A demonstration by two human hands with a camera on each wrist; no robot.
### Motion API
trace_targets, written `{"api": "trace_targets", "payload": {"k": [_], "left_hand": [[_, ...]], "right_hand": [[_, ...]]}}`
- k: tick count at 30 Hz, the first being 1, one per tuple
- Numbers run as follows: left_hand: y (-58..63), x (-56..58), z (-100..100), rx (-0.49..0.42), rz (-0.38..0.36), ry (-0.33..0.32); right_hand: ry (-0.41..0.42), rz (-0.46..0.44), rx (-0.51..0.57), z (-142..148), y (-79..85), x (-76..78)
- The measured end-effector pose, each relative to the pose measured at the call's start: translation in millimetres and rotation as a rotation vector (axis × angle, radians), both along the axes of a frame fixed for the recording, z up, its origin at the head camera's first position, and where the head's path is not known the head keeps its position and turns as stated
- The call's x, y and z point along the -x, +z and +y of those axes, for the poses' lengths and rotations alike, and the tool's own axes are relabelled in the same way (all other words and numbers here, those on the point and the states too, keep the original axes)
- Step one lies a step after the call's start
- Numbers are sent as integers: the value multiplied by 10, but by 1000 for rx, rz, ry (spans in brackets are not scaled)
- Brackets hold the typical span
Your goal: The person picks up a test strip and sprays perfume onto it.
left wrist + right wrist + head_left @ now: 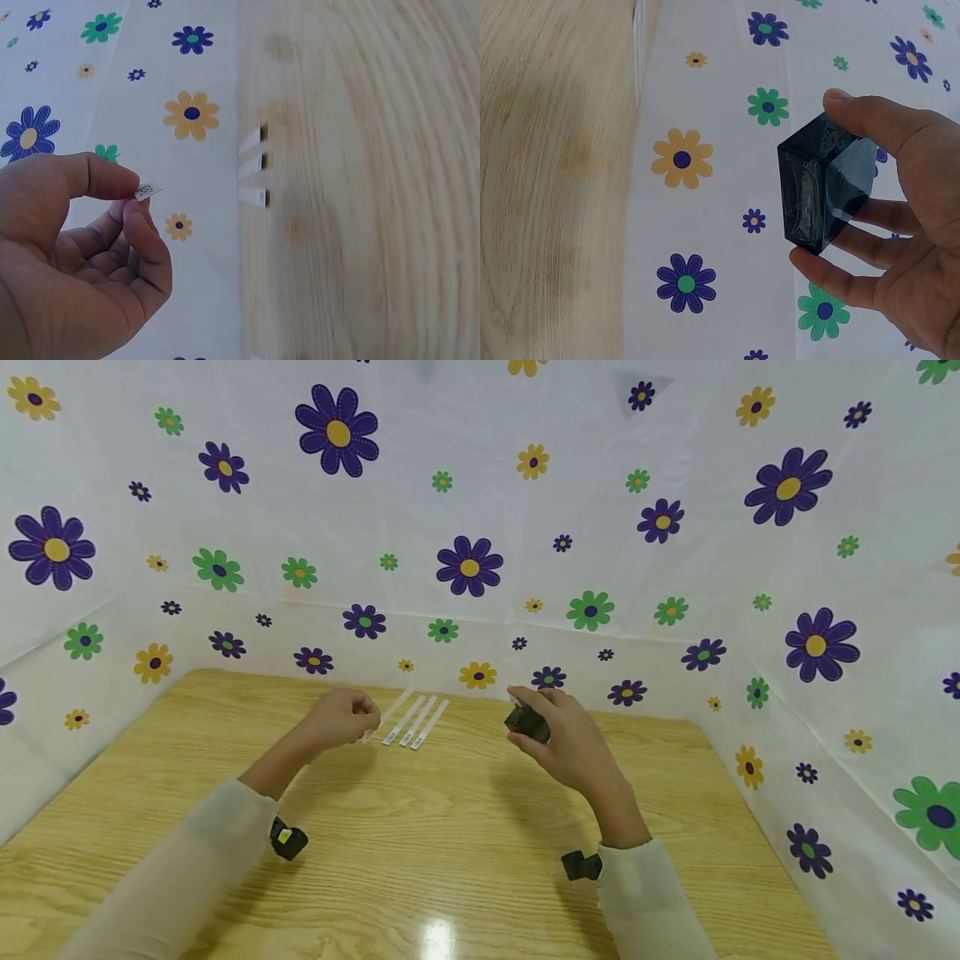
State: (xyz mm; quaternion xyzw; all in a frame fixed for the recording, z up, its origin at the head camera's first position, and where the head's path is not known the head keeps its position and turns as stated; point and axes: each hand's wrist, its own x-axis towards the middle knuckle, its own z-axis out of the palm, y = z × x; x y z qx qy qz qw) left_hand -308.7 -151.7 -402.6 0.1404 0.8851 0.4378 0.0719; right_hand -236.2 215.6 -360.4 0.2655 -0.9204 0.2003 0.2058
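Note:
My left hand is above the far part of the wooden table, pinching a white paper strip between thumb and forefinger. A small printed mark shows on the strip's near end. Just right of that hand, three similar paper strips lie side by side on the table, dark print on their near ends. My right hand grips a dark, faceted glass bottle, probably a perfume bottle, tilted above the table. Thumb and fingers hold it from opposite sides. Its top is mostly hidden by the hand.
A white cloth printed with purple, green and yellow flowers rises behind and beside the wooden table. Black wrist-worn devices sit at the left cuff and the right cuff.

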Motion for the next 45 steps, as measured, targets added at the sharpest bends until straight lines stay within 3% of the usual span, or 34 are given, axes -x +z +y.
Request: {"api": "trace_targets", "payload": {"k": [16,29,35,45], "left_hand": [[101,-155,438,-102,20,-101],[92,-262,772,-162,37,-159],[132,-308,915,-161,78,-190],[182,-411,1007,-162,100,-173]], "right_hand": [[25,20,-6,-39,-20,10],[14,3,-8,-58,-6,-2],[10,4,-10,-53,-9,-5],[13,13,-6,-66,-1,-3]]}}
